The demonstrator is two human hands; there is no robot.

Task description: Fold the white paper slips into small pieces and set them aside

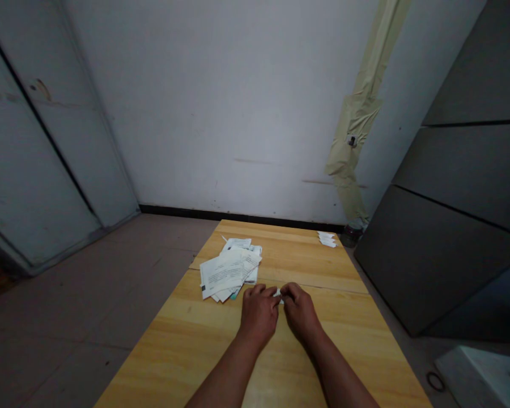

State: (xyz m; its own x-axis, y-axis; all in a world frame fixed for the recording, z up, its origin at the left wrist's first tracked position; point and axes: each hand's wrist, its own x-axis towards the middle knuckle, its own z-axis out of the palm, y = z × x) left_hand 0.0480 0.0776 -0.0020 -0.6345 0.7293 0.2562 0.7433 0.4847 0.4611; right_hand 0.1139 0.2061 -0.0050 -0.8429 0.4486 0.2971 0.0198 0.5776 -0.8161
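Both hands are close together over the middle of the wooden table (297, 351). A small piece of white paper (281, 301) shows between them, mostly hidden by the fingers. My left hand (260, 309) lies over the paper's left side with its fingers bent and pressed to it. At the paper's right side, my right hand (298, 306) pinches it with thumb and fingertips. Just beyond the left hand lies a loose pile of printed paper sheets (225, 272), overlapping at different angles. Several small folded white papers (327, 239) sit in a row at the table's far right corner.
A white wall (238, 113) with a dark skirting strip stands behind the table. Grey cabinets (446, 243) rise on the right, and a pale door (38, 141) is at the left. A whitish box (484, 374) and a dark ring (435, 381) are on the floor at lower right.
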